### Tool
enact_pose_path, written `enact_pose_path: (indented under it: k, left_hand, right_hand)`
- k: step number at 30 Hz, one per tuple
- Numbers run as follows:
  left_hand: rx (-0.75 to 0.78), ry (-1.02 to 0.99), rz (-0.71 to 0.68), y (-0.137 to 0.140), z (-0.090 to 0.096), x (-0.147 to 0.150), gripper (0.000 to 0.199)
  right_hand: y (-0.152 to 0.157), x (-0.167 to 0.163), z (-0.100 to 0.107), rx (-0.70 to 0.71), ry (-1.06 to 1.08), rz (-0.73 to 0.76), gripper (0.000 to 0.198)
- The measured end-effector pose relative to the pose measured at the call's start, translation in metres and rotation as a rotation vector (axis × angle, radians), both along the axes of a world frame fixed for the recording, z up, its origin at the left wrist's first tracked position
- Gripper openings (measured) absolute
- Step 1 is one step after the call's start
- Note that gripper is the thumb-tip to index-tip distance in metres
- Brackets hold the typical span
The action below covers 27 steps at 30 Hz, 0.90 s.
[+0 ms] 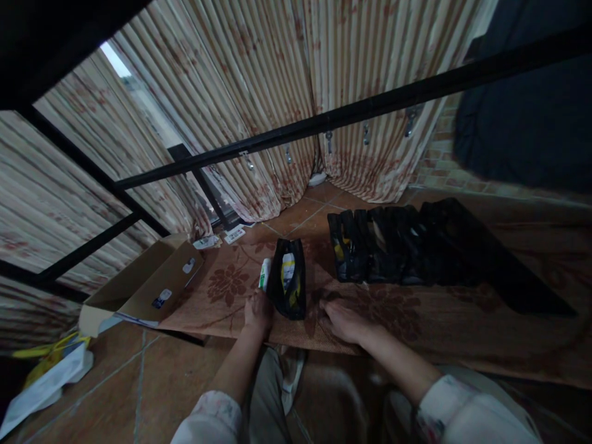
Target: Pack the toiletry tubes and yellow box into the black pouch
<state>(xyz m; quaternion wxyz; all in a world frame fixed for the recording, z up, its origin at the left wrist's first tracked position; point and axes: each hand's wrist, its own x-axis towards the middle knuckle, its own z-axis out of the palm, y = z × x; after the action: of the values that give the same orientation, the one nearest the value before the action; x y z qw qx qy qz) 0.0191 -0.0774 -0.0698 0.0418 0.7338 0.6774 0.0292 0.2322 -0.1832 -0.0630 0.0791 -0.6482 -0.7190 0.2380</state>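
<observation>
Floral brown cloth covers the surface. An open black pouch stands near its front edge, long axis front-to-back, between separated hands. Left hand is nearer, beside the pouch; right hand lies off rightward. Cannot tell either grip.

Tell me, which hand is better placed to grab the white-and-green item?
Probably the left hand: it sits beside the item, while the right hand is across the black pouch.
</observation>
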Motion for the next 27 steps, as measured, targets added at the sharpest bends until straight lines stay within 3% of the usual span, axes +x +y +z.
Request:
enact_pose_path:
  k: [3, 8, 12, 17, 22, 27]
  left_hand:
    - [0.013, -0.125, 0.096, -0.002, 0.000, -0.014, 0.031]
    - [-0.012, -0.727, 0.284, -0.014, 0.001, -0.038, 0.017]
    - [-0.090, -1.058, 0.289, -0.027, 0.002, -0.040, 0.022]
    - [-0.258, -1.788, 0.221, -0.051, 0.012, -0.038, 0.031]
    - [-0.377, -1.919, 0.092, -0.082, 0.019, -0.029, 0.043]
    - [-0.566, -1.914, 0.002, -0.115, 0.016, -0.022, 0.046]
  right_hand:
    - [0.001, 0.000, -0.002, 0.006, 0.005, -0.006, 0.025]
    - [-0.001, 0.001, -0.007, 0.007, 0.004, 0.007, 0.026]
    - [-0.003, 0.004, -0.007, 0.012, 0.003, 0.028, 0.024]
    - [-0.006, 0.006, -0.005, 0.039, 0.009, 0.032, 0.020]
    - [-0.009, 0.006, 0.002, 0.086, 0.056, 0.009, 0.017]
    - [-0.012, 0.009, 0.018, 0.225, 0.207, -0.136, 0.035]
